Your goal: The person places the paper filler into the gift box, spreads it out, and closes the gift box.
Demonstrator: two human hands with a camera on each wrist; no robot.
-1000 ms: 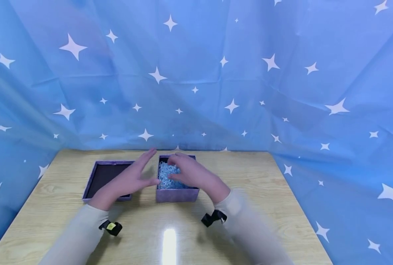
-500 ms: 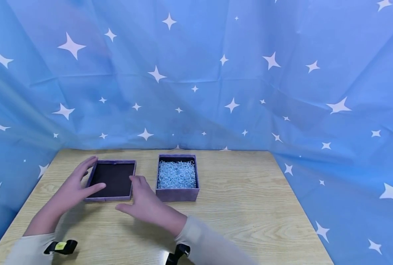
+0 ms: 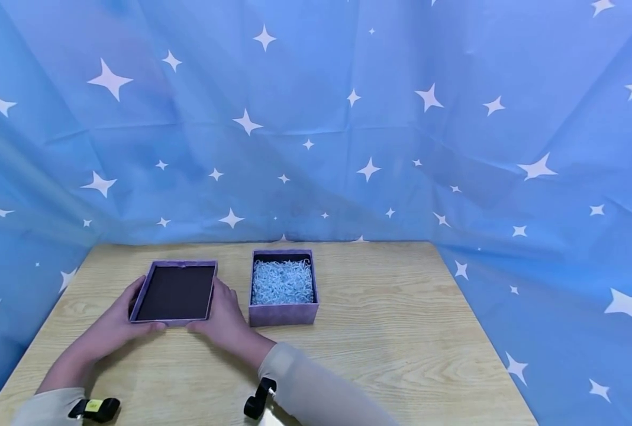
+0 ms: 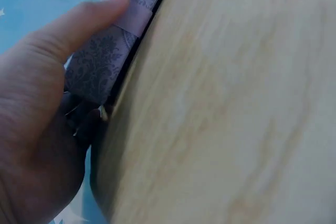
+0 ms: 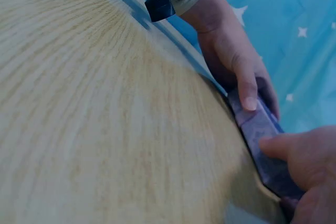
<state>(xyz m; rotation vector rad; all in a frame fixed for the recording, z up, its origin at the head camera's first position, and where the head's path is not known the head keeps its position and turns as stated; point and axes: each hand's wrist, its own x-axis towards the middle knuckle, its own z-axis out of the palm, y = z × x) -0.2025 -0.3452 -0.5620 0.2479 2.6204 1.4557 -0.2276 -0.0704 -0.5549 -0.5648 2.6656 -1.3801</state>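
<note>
A shallow purple box lid [image 3: 176, 293] lies with its dark inside facing up at the left of the table. My left hand [image 3: 110, 328] grips its left front corner, thumb along the front wall and fingers round the left side. At the opposite corner, my right hand [image 3: 228, 319] holds it the same way, thumb in front. Both wrist views show thumbs pressed on the patterned front wall. Right of the lid stands a purple box [image 3: 284, 315], its top uncovered, filled with light blue shredded paper [image 3: 283, 282].
The wood-grain table [image 3: 401, 331] carries the box and lid near its back edge. A blue cloth with white stars [image 3: 316, 118] hangs behind and along the sides. Black wrist straps [image 3: 260, 397] sit on both sleeves.
My right hand has come off the shredded paper and moved left. Both hands have closed in on the lid's sides and now grip it. The box stays put.
</note>
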